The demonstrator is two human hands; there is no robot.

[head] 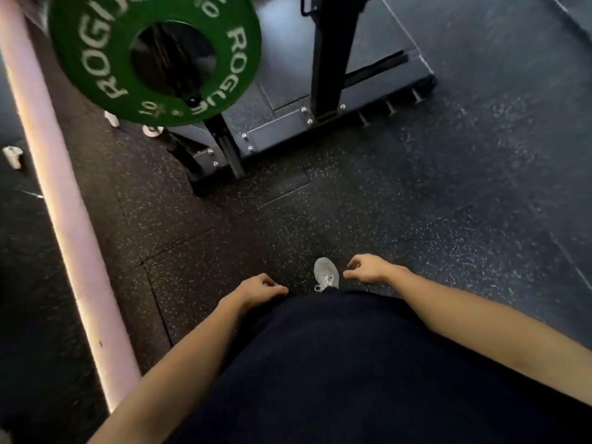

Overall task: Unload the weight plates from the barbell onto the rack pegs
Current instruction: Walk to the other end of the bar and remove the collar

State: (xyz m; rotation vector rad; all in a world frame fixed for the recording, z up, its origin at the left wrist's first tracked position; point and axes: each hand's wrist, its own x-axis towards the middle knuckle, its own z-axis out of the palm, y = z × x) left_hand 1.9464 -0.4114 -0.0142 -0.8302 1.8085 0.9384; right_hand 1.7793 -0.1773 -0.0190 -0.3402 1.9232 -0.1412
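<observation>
You are looking at one green weight plate (153, 56), one black rack base (320, 123), one grey shoe (326, 273), and two hands: left hand (261, 288), right hand (368, 267).

green plate (96, 59): matt, white lettering | floor (416, 203) below it: speckled rubber, rough | rack base (320, 123): black metal, shiny bolts

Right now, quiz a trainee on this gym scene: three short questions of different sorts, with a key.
1. True or false: both hands grip the green plate.
2. Multiple choice: the brand word on the plate reads A) ROGUE B) EDGE C) TITAN.
3. Fill in: between the left hand and right hand, a grey ___ shows on the floor.

Key: 1 false, both hands hang low with fingers loosely curled, holding nothing. 2 A. 3 shoe.
</observation>
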